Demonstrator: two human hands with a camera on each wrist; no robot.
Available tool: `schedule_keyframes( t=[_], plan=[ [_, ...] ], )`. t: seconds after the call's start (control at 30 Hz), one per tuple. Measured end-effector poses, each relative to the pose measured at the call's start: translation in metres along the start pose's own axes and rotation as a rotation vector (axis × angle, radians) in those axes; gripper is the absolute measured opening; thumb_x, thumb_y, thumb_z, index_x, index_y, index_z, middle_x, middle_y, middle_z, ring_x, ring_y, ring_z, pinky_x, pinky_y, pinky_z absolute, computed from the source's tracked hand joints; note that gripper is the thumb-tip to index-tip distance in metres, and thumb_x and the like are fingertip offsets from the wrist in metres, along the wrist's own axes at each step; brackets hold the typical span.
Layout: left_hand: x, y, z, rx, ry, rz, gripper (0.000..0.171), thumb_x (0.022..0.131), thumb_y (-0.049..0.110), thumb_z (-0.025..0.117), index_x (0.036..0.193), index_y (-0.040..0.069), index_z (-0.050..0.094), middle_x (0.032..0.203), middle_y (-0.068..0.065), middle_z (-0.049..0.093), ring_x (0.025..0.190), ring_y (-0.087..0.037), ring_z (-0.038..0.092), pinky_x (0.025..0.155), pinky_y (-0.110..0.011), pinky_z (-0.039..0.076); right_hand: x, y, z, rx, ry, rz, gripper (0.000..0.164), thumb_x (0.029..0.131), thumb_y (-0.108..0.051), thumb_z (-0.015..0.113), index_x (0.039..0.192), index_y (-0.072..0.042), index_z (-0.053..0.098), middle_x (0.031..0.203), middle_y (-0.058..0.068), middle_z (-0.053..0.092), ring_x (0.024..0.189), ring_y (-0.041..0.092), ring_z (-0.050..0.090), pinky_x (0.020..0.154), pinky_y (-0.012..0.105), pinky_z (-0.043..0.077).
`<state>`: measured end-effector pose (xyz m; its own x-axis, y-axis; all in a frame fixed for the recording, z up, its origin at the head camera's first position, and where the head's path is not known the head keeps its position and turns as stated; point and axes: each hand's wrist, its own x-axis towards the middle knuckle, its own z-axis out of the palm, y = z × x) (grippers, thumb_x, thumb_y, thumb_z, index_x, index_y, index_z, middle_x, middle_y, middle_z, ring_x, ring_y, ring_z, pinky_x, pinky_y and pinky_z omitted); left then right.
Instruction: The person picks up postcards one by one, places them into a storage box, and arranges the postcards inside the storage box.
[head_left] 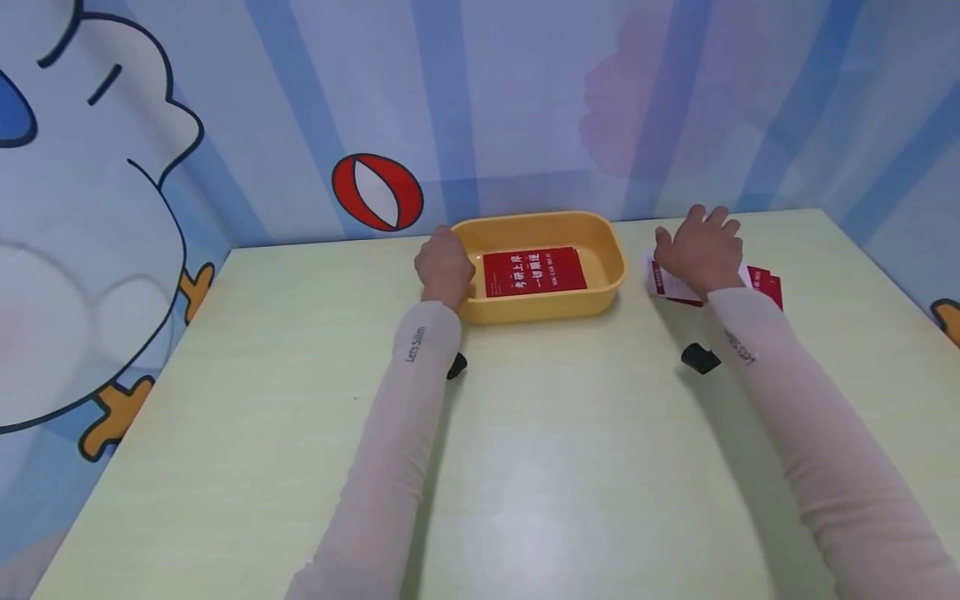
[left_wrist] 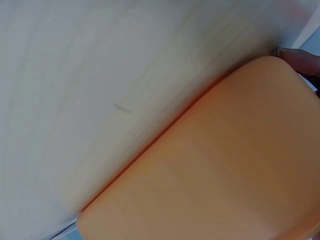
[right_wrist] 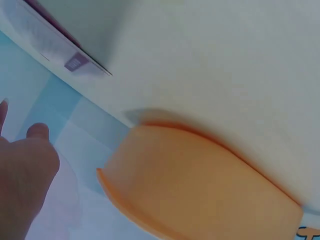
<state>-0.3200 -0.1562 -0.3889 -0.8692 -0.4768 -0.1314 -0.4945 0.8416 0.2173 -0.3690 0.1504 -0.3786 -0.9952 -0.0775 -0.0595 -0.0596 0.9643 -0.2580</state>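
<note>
A yellow plastic basket (head_left: 536,310) stands at the back of the table, with red printed cards (head_left: 534,272) lying flat inside. My left hand (head_left: 446,265) grips the basket's left end; in the left wrist view a fingertip (left_wrist: 300,61) shows at the corner of the basket (left_wrist: 210,165). To the right of the basket, my right hand (head_left: 703,248) is raised with fingers spread and holds nothing. Below it lie more red and white cards (head_left: 765,285), partly hidden by the hand and sleeve. The right wrist view shows the edge of these cards (right_wrist: 75,60) and a thumb (right_wrist: 38,132).
Behind the table (head_left: 577,450) hangs a blue cartoon backdrop (head_left: 517,100), close to the basket's far side. Small black pieces (head_left: 701,358) show beside both forearms, near the cuffs.
</note>
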Motion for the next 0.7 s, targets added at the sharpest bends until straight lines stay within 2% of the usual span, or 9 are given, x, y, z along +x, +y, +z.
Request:
schedule_keyframes(
  t=[0.3, 0.7],
  plan=[
    [-0.001, 0.0, -0.001, -0.011, -0.013, 0.003, 0.044, 0.093, 0.024, 0.064, 0.127, 0.006, 0.042, 0.117, -0.007, 0.061, 0.103, -0.021, 0.061, 0.096, -0.037, 0.055, 0.0, 0.017, 0.001, 0.007, -0.049, 0.026, 0.081, 0.099, -0.044, 0.034, 0.148, 0.014, 0.005, 0.15, 0.042, 0.005, 0.133, 0.06, 0.017, 0.11, 0.071, 0.024],
    [-0.006, 0.0, 0.0, -0.007, 0.011, 0.008, 0.043, 0.092, 0.023, 0.064, 0.125, 0.006, 0.043, 0.116, -0.007, 0.062, 0.104, -0.02, 0.063, 0.095, -0.038, 0.055, -0.001, 0.033, 0.0, 0.046, -0.09, 0.098, 0.083, 0.098, -0.043, 0.034, 0.147, 0.015, 0.002, 0.149, 0.043, 0.002, 0.135, 0.062, 0.011, 0.11, 0.071, 0.023]
  ],
)
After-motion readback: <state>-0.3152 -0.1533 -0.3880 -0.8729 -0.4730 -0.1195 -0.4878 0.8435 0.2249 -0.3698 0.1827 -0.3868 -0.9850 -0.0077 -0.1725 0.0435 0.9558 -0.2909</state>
